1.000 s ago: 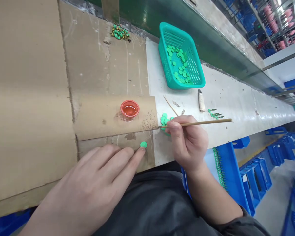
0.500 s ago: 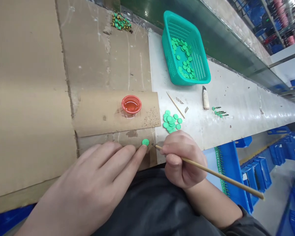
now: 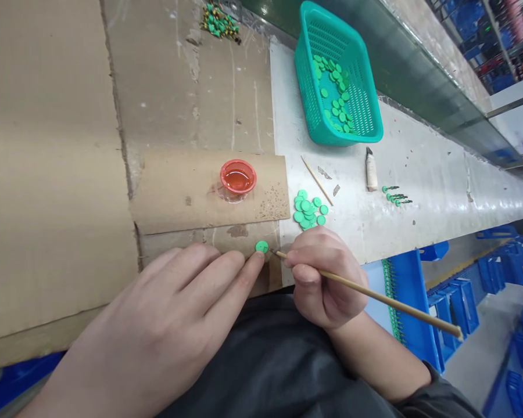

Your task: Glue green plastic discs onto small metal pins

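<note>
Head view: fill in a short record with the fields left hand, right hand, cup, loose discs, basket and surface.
left hand: flat on the cardboard, fingertip against a single green disc
right hand: grips a thin wooden stick, its tip at that disc
cup: small, red liquid inside, on a cardboard strip
loose discs: green pile on the white bench
basket: teal, holds more green discs
surface: cardboard sheets beside the white bench

Bare left hand [image 3: 157,342], bare right hand [image 3: 326,278]; a dark grey sleeve [image 3: 436,400] at the right forearm, dark grey clothing [image 3: 265,360] below.
</note>
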{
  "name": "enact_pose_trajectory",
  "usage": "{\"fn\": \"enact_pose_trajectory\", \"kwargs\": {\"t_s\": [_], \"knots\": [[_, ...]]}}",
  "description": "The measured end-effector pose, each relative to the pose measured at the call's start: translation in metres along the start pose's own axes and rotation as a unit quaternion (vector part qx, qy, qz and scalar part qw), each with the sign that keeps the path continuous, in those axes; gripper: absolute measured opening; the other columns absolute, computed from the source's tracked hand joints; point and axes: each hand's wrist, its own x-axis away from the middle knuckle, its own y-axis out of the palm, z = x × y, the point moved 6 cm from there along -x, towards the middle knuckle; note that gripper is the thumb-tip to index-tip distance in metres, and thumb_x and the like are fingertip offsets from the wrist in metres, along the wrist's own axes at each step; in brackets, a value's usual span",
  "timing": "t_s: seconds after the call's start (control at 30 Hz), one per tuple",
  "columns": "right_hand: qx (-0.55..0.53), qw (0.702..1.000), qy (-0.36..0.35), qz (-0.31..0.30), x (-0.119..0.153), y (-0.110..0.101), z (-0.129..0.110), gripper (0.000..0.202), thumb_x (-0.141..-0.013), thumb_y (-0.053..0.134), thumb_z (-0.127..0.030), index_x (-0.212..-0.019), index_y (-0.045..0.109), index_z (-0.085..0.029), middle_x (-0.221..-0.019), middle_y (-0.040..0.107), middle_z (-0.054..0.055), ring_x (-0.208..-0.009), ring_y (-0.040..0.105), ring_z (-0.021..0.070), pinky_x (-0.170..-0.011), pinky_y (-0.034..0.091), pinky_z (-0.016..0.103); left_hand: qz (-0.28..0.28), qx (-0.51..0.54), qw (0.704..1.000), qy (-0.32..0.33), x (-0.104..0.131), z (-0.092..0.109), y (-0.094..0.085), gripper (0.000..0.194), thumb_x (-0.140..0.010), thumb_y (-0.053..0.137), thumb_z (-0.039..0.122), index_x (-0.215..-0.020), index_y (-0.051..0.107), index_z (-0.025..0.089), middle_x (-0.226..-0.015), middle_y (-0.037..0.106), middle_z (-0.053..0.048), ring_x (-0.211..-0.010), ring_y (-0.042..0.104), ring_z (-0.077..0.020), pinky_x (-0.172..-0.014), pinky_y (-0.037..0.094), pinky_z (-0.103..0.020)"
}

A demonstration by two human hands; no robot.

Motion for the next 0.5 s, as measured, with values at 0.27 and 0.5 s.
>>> {"fn": "enact_pose_trajectory", "kwargs": {"t_s": [0.27,0.5], "knots": [[-0.001,1.000,0.009,-0.007,0.0002,0.0005,0.0000,0.016,-0.125,0.065,-0.024,-0.116,0.077,-0.018,-0.083,0.077,0.003,-0.071,0.073,0.0179,-0.066,0.065,0.035,-0.011,0.005,1.000,-0.011,-0.0013,-0.0004,0.0024,0.044,-0.117,0.054,0.013,-0.157,0.070,0.005,-0.127,0.084,-0.014,-0.104,0.073,-0.0349,-0.095,0.059,-0.054],[-0.006,1.000,0.005,-0.006,-0.0011,0.0007,-0.0004,0.018,-0.125,0.064,-0.022,-0.114,0.076,-0.016,-0.084,0.077,0.004,-0.073,0.074,0.0171,-0.070,0.065,0.034,-0.017,0.012,1.000,-0.021,0.0017,-0.0011,0.0019,0.044,-0.118,0.053,0.014,-0.157,0.071,0.010,-0.127,0.083,-0.014,-0.104,0.075,-0.0348,-0.096,0.058,-0.054]]}}
